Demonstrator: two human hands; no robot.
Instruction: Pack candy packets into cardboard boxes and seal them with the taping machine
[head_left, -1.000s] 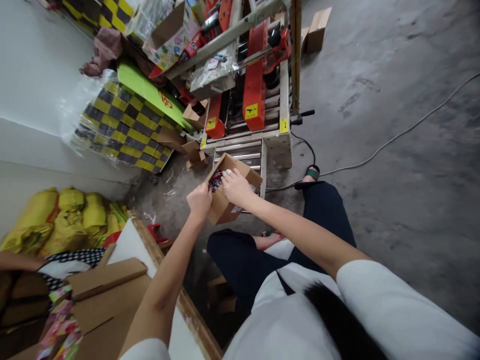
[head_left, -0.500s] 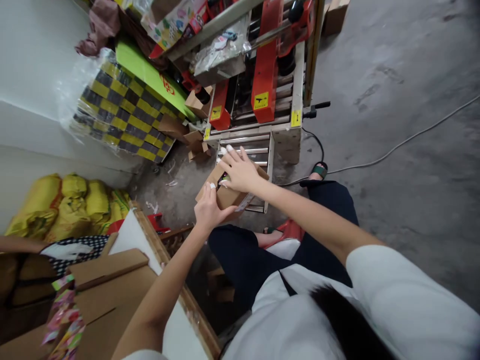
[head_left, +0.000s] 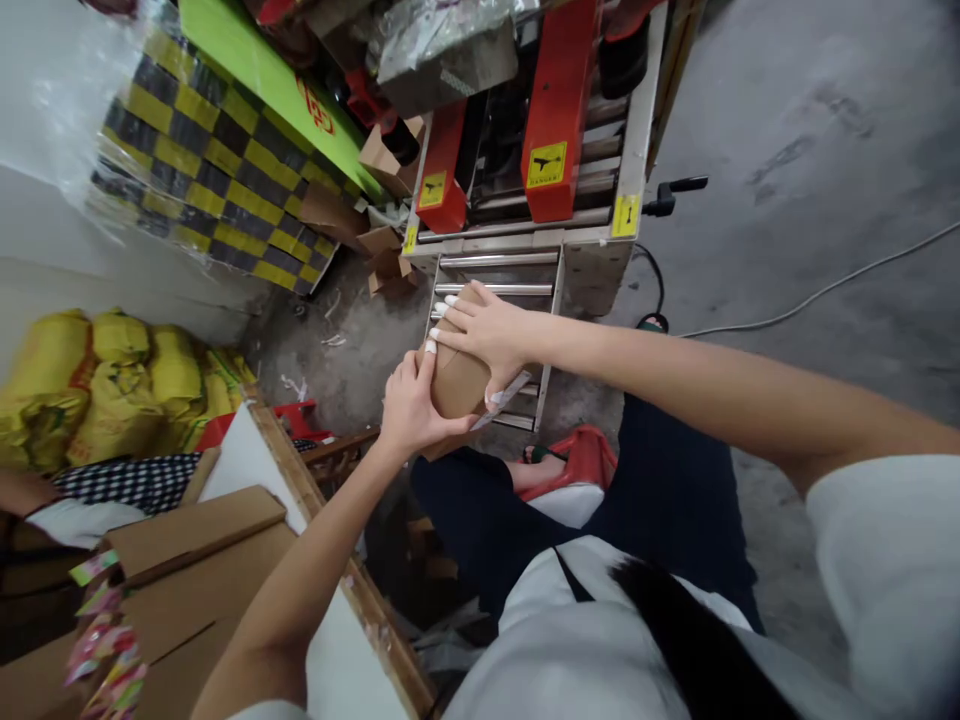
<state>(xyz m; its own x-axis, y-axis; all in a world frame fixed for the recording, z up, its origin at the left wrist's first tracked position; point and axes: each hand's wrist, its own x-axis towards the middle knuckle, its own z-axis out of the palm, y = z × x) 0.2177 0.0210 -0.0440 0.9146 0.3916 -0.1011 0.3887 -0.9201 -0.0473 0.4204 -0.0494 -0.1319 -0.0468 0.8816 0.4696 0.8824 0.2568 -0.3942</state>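
Several yellow sacks [head_left: 118, 385] lay far left, then my left hand [head_left: 411, 405] clasped the left side of a small cardboard box [head_left: 455, 388] at the roller track [head_left: 517, 261], my right hand [head_left: 491, 335] gripped it across the top, and a black crank handle [head_left: 687, 186] stuck out farther right.

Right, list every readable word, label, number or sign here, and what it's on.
"DANGER!": yellow sticker, wider red bar
Yellow sticker, narrower red bar: too small to read
Yellow frame sticker: black symbol, no readable word
Red characters, green board: too blurred
White label, carton under the hands: unreadable
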